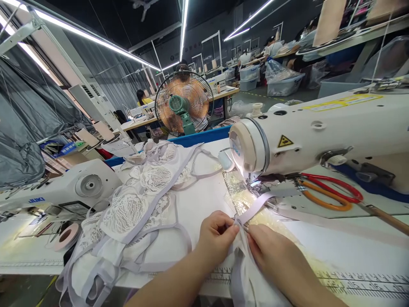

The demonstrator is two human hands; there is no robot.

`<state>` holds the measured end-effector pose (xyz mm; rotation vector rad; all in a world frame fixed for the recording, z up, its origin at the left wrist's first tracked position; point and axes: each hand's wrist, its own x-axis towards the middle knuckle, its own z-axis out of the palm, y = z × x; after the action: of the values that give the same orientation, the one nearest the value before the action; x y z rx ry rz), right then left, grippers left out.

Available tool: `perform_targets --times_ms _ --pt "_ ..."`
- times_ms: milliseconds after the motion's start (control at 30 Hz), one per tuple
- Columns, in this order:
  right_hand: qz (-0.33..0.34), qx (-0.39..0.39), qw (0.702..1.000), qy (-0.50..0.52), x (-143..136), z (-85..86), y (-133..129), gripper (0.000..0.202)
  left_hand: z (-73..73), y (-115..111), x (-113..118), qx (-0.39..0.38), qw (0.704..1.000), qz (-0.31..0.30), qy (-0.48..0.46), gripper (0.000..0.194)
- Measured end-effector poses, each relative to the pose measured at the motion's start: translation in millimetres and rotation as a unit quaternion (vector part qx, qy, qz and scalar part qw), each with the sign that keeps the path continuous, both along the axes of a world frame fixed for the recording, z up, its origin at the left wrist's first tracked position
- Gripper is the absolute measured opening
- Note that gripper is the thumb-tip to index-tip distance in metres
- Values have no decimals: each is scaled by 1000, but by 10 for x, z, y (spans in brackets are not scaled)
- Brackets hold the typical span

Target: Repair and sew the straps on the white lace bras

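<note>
My left hand (pixel 219 236) pinches the edge of a white bra (pixel 243 260) with lilac trim, its thumb and forefinger closed. Close beside it, my right hand (pixel 266 243) grips the same bra, fingers bent round the fabric. From between the hands a lilac elastic band (pixel 255 207) runs up to the needle area of the sewing machine (pixel 306 132), whose lamp is lit. Most of the bra hangs down between my forearms toward the table's front edge. Left of my hands lies a pile of white lace bras (pixel 128 213) with lilac edging.
Red-handled scissors (pixel 335 185) and an orange-handled pair (pixel 329 198) lie on the right, below the machine arm. A second sewing machine (pixel 83 187) stands at the left, near a pale tape roll (pixel 66 236). Beyond the table is a fan (pixel 183 102). Printed rulers (pixel 367 283) line the front edge.
</note>
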<state>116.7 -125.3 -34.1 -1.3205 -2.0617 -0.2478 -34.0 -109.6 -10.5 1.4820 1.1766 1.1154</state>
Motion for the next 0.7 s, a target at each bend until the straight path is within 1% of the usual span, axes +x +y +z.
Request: perform_targets --times_ms 133,200,267,367,500,700 --pt "-20 28 999 31 101 114 23 26 3 46 -36 -22 1000 20 3 17" --pt "-9 34 999 41 109 167 21 26 3 61 -46 -31 999 19 -3 17" --pt "10 24 999 47 87 188 8 26 6 65 -46 -34 999 19 -8 16" --pt "24 11 998 64 26 174 -12 27 6 57 -36 -31 999 14 -4 15" --pt "23 13 996 80 -47 138 7 28 -10 50 -32 -18 1000 -3 10 14" --pt "19 8 998 56 -91 92 48 27 -34 56 -37 0 1000 -8 24 14"
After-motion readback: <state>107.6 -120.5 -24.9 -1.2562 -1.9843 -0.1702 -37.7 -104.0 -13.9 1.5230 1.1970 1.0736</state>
